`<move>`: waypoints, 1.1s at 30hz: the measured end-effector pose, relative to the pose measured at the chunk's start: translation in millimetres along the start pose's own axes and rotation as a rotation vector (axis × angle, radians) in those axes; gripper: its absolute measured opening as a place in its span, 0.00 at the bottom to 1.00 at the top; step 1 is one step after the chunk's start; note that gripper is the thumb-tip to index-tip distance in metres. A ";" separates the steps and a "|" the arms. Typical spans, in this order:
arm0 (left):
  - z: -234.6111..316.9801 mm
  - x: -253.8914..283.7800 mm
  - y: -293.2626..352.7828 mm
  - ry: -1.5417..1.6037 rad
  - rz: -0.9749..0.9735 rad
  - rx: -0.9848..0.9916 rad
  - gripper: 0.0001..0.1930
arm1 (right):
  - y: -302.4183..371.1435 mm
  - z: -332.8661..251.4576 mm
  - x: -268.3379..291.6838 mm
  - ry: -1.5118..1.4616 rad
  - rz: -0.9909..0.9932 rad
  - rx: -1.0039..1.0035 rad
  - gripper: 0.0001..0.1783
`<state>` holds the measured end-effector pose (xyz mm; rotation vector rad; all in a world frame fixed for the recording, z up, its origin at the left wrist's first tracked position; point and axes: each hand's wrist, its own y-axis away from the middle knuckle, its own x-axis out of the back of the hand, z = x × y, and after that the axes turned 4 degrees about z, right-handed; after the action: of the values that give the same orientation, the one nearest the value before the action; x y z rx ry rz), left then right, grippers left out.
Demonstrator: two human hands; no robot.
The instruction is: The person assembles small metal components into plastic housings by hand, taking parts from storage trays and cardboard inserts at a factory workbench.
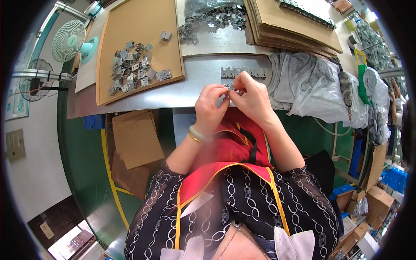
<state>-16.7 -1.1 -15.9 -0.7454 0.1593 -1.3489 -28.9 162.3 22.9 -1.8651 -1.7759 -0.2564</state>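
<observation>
Both of my hands meet over the near edge of the metal table [143, 100]. A small metal part [229, 88] is pinched between the fingertips of my left hand [210, 104] and my right hand [252, 94]; its exact shape is mostly hidden by the fingers. Just beyond my hands lies a row of small metal brackets [260, 73] with holes, set side by side. To the left, a shallow cardboard tray [162, 56] holds a loose pile of small metal brackets [132, 67]. One bracket [166, 36] sits apart from that pile.
A heap of dark metal pieces [216, 21] lies at the back, beside stacked cardboard sheets [290, 26]. Grey-white plastic bags [312, 86] fill the table's right side. A light green fan [69, 41] stands at the far left. Flat cardboard [138, 138] rests below the table.
</observation>
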 end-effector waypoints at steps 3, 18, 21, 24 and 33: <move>-1.4 0.2 0.9 -0.010 -0.015 -0.009 0.16 | 1.5 6.7 -1.9 0.081 0.020 0.195 0.16; 6.7 18.5 21.9 0.117 -0.172 -0.240 0.18 | 37.0 34.5 9.5 -0.275 -0.373 -0.314 0.17; 4.8 22.8 22.2 0.106 -0.229 -0.260 0.17 | 45.5 46.3 1.9 -0.362 -0.348 -0.270 0.16; 4.3 26.7 22.3 0.101 -0.266 -0.292 0.17 | 47.6 47.5 1.3 -0.383 -0.382 -0.265 0.17; -8.5 38.4 2.3 -0.040 -0.351 -0.335 0.16 | 10.1 52.0 11.8 -0.524 -0.737 -0.261 0.46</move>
<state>-9.7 -39.7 -11.9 -1.1193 0.2338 -1.6610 -29.7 198.9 -17.2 -1.4290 -2.8817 -0.2907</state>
